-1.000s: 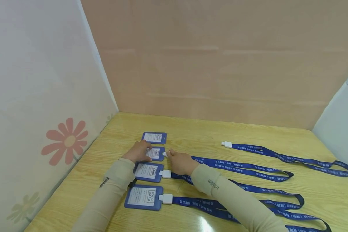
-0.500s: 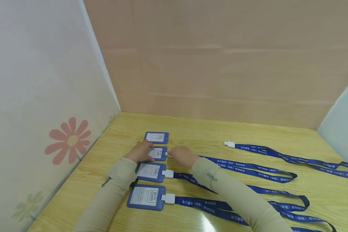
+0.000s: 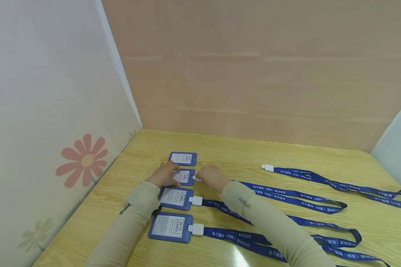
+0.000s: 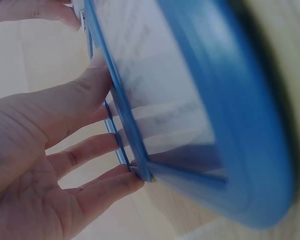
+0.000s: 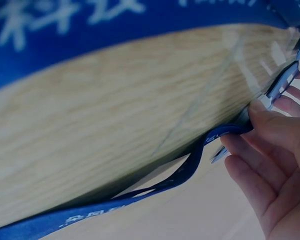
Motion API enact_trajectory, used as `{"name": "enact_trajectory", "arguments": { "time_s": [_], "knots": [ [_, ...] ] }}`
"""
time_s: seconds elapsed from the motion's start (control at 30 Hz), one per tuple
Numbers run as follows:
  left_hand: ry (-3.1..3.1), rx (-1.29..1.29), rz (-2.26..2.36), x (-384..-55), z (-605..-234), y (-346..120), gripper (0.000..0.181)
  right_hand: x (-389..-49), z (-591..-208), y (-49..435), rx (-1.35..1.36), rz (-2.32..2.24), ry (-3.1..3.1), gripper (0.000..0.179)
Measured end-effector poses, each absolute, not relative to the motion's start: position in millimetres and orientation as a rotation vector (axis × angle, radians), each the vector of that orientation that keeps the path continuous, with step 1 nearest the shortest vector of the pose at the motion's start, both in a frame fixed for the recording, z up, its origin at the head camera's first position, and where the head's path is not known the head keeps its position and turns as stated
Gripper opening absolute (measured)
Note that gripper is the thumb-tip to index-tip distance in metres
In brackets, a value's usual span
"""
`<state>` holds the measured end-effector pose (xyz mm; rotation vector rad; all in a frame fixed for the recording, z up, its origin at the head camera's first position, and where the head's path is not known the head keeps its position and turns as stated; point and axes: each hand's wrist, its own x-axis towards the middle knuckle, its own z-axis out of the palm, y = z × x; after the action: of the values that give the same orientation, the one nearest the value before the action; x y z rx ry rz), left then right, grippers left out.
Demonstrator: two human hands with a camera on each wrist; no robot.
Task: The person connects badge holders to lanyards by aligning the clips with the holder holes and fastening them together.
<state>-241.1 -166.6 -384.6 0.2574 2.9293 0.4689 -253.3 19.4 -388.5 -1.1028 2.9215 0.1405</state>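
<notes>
In the head view my left hand (image 3: pixel 165 175) grips a blue ID card holder (image 3: pixel 187 177), second from the back in a column. Its thumb and fingers lie at opposite edges of the holder. Close by on the right, my right hand (image 3: pixel 214 177) pinches the white clip (image 3: pixel 197 178) of a blue lanyard (image 3: pixel 290 198) at the holder's slotted end. The hand covers most of that clip, so whether it is fastened cannot be told. In the right wrist view the lanyard strap (image 5: pixel 195 155) runs up to the pinching fingers.
Nearer me lie two holders, the middle one (image 3: pixel 176 197) and the front one (image 3: pixel 170 227), each with a white clip and lanyard. A holder without a lanyard (image 3: pixel 183 158) lies farthest back. Another lanyard (image 3: pixel 307 176) lies apart at right. Walls border the wooden table (image 3: pixel 227 148).
The whole scene has shifted slightly right as the head view turned. My right hand has rolled over, its thumb now hidden behind it. The left hand keeps its grip on the holder.
</notes>
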Motion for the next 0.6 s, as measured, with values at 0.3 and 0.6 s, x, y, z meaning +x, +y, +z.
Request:
{"name": "enact_trajectory", "arguments": {
  "time_s": [0.3, 0.6],
  "knots": [
    [2.924, 0.218, 0.461, -243.3, -386.4, -167.9, 0.043, -253.6, -389.5, 17.5, -1.075, 0.12, 2.927, 0.028],
    [2.92, 0.218, 0.505, -245.1, -386.7, -166.3, 0.044, -252.9, -388.9, 15.1, -1.084, 0.186, 2.951, 0.02]
  ]
}}
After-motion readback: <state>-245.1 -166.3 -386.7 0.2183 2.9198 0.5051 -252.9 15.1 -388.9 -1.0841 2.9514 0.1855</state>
